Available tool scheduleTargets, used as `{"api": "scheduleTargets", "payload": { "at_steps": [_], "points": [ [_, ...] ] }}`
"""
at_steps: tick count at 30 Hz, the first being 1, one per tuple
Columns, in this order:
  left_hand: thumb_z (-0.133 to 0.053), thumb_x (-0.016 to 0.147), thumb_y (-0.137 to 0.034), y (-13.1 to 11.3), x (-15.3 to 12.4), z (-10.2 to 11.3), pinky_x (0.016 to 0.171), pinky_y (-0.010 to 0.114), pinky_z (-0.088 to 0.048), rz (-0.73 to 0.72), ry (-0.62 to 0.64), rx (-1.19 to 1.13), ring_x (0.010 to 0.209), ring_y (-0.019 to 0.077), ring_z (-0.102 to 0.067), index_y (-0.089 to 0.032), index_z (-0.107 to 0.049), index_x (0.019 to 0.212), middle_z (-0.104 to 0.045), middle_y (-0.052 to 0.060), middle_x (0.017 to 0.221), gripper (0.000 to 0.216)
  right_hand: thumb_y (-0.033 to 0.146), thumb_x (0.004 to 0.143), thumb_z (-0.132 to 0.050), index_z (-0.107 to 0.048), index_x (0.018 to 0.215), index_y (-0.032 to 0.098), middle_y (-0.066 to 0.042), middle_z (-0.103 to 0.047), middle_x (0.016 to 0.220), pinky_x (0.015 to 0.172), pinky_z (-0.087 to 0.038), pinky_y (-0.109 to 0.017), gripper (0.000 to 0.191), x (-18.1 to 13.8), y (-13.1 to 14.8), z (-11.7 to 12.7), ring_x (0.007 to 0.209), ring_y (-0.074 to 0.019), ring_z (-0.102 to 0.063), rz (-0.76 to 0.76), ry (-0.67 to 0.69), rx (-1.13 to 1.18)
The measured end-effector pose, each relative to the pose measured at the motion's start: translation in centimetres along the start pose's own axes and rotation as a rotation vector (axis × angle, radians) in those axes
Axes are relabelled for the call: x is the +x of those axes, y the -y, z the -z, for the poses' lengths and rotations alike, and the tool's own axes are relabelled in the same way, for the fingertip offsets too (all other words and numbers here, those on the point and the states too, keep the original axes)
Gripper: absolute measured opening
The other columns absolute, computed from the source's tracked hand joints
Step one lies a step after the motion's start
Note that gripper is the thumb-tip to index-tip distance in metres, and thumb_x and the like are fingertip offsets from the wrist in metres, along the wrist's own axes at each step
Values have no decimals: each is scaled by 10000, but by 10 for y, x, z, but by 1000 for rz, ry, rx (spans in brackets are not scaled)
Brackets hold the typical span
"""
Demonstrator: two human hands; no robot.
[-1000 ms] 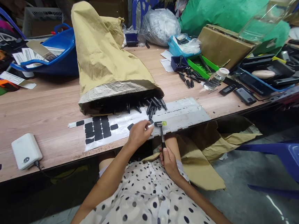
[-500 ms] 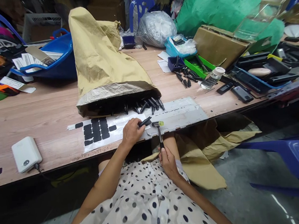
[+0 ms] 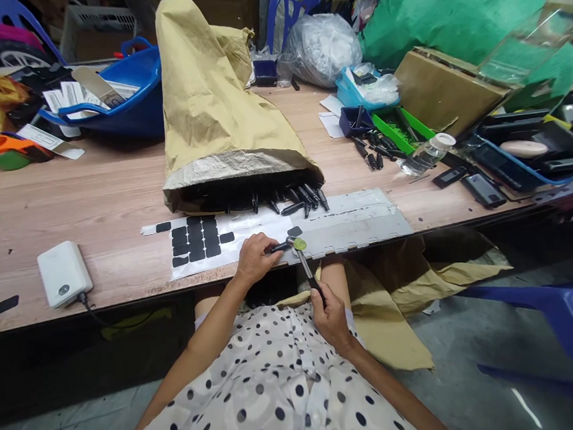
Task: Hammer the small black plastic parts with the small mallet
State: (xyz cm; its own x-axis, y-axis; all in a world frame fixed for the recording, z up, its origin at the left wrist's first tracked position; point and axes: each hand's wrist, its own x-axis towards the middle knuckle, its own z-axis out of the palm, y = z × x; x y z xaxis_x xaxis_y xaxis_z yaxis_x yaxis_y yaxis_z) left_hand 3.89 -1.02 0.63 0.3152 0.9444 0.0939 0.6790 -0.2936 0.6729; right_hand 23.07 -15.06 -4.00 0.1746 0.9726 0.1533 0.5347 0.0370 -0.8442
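Note:
My left hand [image 3: 254, 260] rests at the table's front edge, fingers closed round a small black pen-like part [image 3: 278, 247] that lies on the grey metal plate [image 3: 352, 222]. My right hand [image 3: 329, 315] grips the black handle of a small hammer [image 3: 305, 264] below the table edge. The hammer's yellow-green head [image 3: 298, 243] sits against the tip of the black part. A tan paper sack [image 3: 218, 117] lies open just behind, with several black parts [image 3: 301, 198] spilling from its mouth. A white sheet with black pads [image 3: 196, 242] lies left of my left hand.
A white power bank [image 3: 64, 273] with a cable sits at the front left. A blue tub [image 3: 124, 105] stands at the back left. Green tray [image 3: 400, 129], clear bottle [image 3: 426, 153], brown box [image 3: 443, 89] and black trays [image 3: 521, 147] crowd the right. A blue chair [image 3: 571, 324] stands at the right.
The left hand drew the black part back toward the table edge. The hammer tilted left and its head came down onto the part's tip.

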Motion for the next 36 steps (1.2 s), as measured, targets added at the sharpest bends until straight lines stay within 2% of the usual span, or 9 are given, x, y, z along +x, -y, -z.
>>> {"api": "scheduleTargets", "payload": {
  "at_steps": [6, 18, 23, 27, 31, 36],
  "points": [
    [-682, 802, -244, 0, -1, 1, 756, 329, -455, -4, -4, -23, 777, 196, -577, -216, -721, 824, -631, 19, 761, 53, 402, 968, -482, -706, 1098, 202, -117, -759, 940, 785, -590, -362, 328, 0, 0, -3, 882, -266, -728, 106, 2, -63],
    [-713, 790, -224, 0, -1, 2, 775, 339, -465, 0, -7, -37, 803, 203, -591, -219, -729, 844, -644, 18, 776, 57, 427, 975, -462, -707, 1077, 193, -96, -736, 885, 767, -564, -340, 353, -1, 4, 3, 778, -230, -687, 2, -28, -16],
    [-708, 796, -232, -2, -2, 3, 771, 334, -461, -8, -16, -30, 787, 195, -582, -219, -718, 835, -635, 17, 769, 42, 447, 959, -481, -700, 1064, 194, -73, -714, 832, 732, -540, -320, 351, -1, 7, 4, 753, -219, -661, -74, -11, 27],
    [-707, 790, -239, -1, -3, 2, 756, 328, -455, -33, -44, -27, 771, 193, -576, -213, -696, 816, -629, 11, 758, 37, 500, 956, -481, -677, 990, 191, -9, -607, 671, 628, -493, -289, 368, 0, 10, 5, 620, -178, -573, -177, -39, 129],
    [-691, 827, -286, 2, -7, 1, 708, 314, -437, -121, -100, -58, 694, 170, -560, -207, -676, 814, -620, 1, 731, 81, 598, 955, -437, -608, 848, 206, 50, -467, 560, 493, -400, -257, 441, 4, 9, 1, 488, -129, -436, -330, -35, 299],
    [-618, 911, -338, 1, -14, 4, 683, 316, -426, -279, -197, -50, 628, 150, -549, -196, -666, 812, -617, -1, 676, 179, 686, 906, -448, -564, 805, 221, 65, -441, 536, 406, -316, -248, 490, 10, 8, -5, 428, -110, -364, -435, -30, 419]
  ]
}}
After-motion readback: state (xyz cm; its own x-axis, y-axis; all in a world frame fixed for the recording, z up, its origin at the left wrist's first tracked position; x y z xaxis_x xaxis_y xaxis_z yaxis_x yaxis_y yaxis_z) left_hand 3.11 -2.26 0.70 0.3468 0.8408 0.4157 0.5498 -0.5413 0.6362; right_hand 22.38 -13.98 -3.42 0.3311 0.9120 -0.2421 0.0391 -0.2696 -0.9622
